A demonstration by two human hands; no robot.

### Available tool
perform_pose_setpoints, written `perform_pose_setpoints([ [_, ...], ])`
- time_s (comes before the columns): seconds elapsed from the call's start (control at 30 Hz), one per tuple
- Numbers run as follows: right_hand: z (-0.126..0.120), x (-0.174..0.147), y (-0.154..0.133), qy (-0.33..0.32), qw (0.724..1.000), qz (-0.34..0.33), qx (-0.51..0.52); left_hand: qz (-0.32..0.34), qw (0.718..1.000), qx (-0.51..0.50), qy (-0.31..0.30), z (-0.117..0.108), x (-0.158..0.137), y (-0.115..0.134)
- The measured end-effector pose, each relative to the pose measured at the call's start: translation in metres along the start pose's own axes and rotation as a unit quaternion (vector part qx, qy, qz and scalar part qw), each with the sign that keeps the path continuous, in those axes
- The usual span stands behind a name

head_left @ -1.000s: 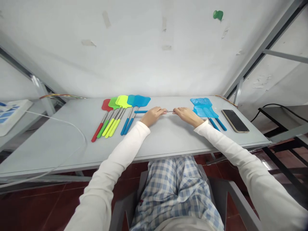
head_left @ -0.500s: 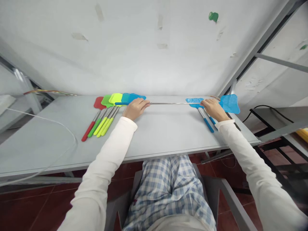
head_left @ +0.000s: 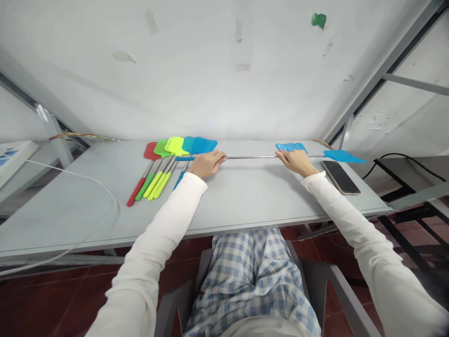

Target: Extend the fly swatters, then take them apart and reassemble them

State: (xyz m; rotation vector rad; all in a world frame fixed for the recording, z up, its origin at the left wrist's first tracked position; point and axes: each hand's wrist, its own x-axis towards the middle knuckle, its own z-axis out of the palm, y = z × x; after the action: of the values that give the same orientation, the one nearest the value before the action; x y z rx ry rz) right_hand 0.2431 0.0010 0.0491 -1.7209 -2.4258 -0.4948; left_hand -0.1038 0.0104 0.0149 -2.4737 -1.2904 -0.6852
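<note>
Blue swatter (head_left: 250, 157), gripped over the counter (head_left: 242, 201) by left hand (head_left: 207, 164) and right hand (head_left: 297, 162); to their left, red swatter (head_left: 150, 150), green swatter (head_left: 162, 149), yellow swatters (head_left: 178, 146); rightward, a phone (head_left: 340, 177); behind the right hand, a half-hidden blue head (head_left: 292, 147).

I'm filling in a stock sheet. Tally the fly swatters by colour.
Red swatter: 1
Green swatter: 1
Yellow swatters, counted by their handles: 3
Blue swatters: at least 4, counting the held swatter; the right hand hides part of the group on the right
Total: at least 9
</note>
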Motion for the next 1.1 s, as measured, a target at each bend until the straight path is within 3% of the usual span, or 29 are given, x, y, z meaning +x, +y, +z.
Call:
perform_pose_setpoints([
  [0.2,-0.01,0.002,-0.012,-0.019,0.995,0.049,-0.08,-0.013,1.0,0.013,-0.021,-0.001,0.001,0.019],
  [0.47,-0.024,0.009,-0.081,-0.053,0.995,-0.054,-0.061,0.005,0.999,-0.018,-0.025,0.006,0.006,0.073],
  [0.67,-0.028,0.016,-0.124,-0.069,0.995,-0.075,0.012,0.027,0.999,-0.036,-0.004,0.006,0.005,0.065],
  [0.8,-0.036,0.024,-0.104,-0.034,0.997,-0.072,-0.004,0.026,0.999,-0.033,0.022,0.004,0.007,0.05],
  [0.93,-0.037,0.03,-0.059,-0.008,0.996,-0.005,-0.093,-0.012,0.999,-0.026,0.04,0.001,0.01,0.039],
  [1.0,-0.033,0.031,-0.041,-0.006,0.994,0.005,-0.107,-0.021,0.999,-0.017,0.031,-0.001,0.012,0.036],
  [1.1,-0.022,0.032,-0.024,-0.007,0.994,-0.022,-0.103,-0.053,0.998,0.0,-0.03,-0.002,0.012,0.034],
])
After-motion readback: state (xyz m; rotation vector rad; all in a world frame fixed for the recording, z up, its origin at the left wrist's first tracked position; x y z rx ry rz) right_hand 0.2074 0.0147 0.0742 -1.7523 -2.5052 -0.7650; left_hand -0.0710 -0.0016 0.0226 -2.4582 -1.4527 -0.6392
